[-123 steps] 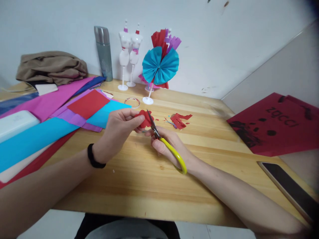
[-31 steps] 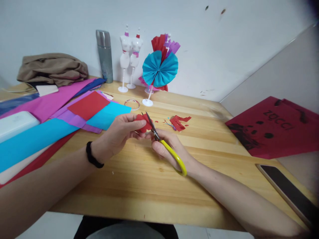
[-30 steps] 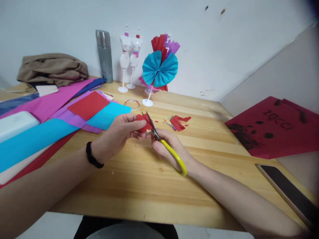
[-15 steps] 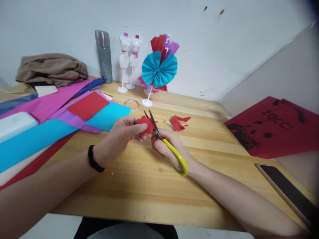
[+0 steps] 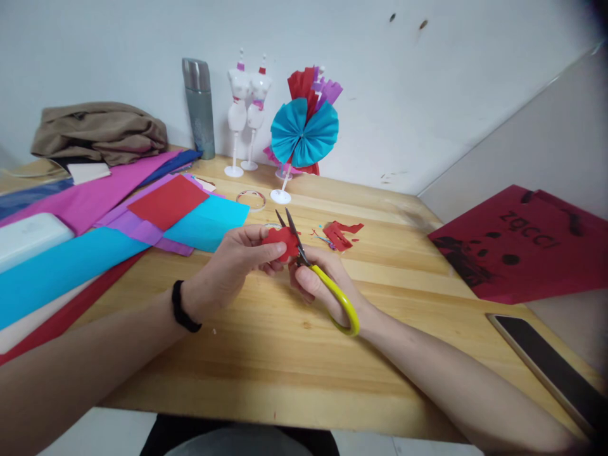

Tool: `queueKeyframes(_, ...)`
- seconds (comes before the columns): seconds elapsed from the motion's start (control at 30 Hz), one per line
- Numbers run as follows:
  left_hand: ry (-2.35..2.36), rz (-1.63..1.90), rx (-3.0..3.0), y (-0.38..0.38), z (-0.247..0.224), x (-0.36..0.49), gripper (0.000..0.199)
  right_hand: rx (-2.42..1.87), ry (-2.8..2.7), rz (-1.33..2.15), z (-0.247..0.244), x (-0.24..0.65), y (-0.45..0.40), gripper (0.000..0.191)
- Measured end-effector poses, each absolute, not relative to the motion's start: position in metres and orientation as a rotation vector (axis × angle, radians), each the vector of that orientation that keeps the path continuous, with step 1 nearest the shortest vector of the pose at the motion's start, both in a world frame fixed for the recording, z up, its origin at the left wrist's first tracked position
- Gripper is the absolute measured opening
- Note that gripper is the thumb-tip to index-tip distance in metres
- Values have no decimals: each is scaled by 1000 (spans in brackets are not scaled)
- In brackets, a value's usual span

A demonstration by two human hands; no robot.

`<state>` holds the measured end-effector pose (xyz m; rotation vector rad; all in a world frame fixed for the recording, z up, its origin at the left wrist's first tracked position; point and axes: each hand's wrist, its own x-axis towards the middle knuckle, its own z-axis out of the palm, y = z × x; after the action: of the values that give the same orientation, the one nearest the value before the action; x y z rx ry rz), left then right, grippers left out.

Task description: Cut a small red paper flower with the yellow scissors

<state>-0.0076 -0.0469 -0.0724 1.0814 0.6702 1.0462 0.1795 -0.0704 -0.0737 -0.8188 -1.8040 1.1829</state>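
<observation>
A small red paper piece with a scalloped edge is pinched between the thumb and fingers of my left hand. My right hand is closed round the yellow handles of a pair of scissors. The dark blades stand slightly apart and point up and away, with the right edge of the red paper at them. Both hands are above the wooden table, close together. Red paper scraps lie on the table just beyond my right hand.
Coloured sheets and a white case lie at the left. Behind stand a grey bottle, white mannequins and a blue paper fan. A red bag and a phone are at the right.
My left hand and the red paper have shifted slightly to the right, and the paper appears turned a little. The scissors have hardly moved.
</observation>
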Motion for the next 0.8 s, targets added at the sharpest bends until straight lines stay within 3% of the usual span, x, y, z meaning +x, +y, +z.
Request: queueKeyframes(0.8,708,1090,1208,-51,-73,-6,20,-774,-1819,1201,-68,179,-72,51)
